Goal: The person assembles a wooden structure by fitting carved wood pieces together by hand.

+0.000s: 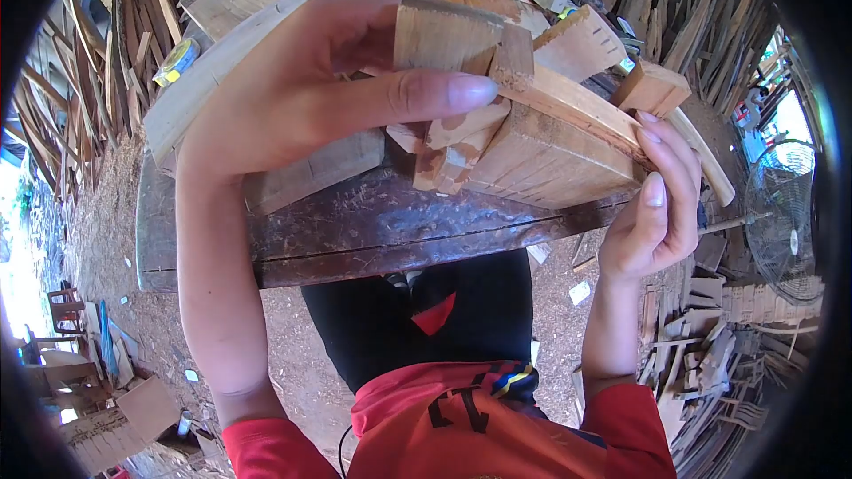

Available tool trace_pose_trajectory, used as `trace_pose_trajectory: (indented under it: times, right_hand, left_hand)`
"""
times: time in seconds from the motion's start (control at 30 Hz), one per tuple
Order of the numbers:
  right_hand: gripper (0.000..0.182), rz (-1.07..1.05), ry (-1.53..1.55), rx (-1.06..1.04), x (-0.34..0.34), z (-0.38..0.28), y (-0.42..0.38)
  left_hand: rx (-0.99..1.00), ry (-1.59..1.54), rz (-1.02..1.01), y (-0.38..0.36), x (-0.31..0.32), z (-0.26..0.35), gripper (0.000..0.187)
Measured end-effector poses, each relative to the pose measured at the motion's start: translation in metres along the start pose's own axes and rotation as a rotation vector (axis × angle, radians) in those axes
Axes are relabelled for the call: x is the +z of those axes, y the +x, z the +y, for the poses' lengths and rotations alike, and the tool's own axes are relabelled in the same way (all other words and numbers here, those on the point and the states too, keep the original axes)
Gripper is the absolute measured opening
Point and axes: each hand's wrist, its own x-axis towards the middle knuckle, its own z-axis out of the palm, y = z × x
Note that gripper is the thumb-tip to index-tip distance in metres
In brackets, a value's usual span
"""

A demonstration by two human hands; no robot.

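The dark, worn tabletop (382, 231) is spanning the middle of the view, carrying a pile of light wooden offcuts (266, 27) along its far side. A yellow tape roll (176, 62) is lying among the planks at the left of that pile. Stacked timber strips (692, 0) are leaning around the yard beyond, and a standing fan (785, 231) is positioned at the right edge.

The jointed wooden assembly (541, 137) is being held up above the tabletop, close to the camera, between both hands. It is consisting of a wide flat board with smaller notched blocks fixed at its upper end.

The left hand (293, 98) is wrapping around the assembly's left end, fingers curled over the top block and thumb extending across the front face, gripping firmly.

The right hand (657, 204) is partly closed on the assembly's lower right corner, fingertips (652, 188) pressing against the board's edge.

A small wooden block (650, 89) is sitting just above the right hand.
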Motion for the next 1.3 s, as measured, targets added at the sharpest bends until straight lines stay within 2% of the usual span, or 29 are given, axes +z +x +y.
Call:
trace_pose_trajectory:
  times: [0.3,0.5,1.0,1.3]
  right_hand:
    - [0.030,0.007,0.013,-0.008,0.000,0.000,0.000]
    - [0.030,0.004,-0.001,-0.008,0.000,-0.001,0.001]
    - [0.028,0.018,0.024,0.019,0.003,-0.002,-0.003]
    - [0.027,0.020,0.012,0.019,0.004,-0.002,-0.004]
  left_hand:
    - [0.013,-0.088,-0.042,0.001,0.002,0.000,0.043]
    - [0.021,0.008,-0.039,0.003,-0.001,-0.006,0.040]
    - [0.191,0.027,-0.009,0.008,-0.002,-0.017,0.032]
    - [0.136,0.056,-0.033,0.007,-0.004,-0.013,0.033]
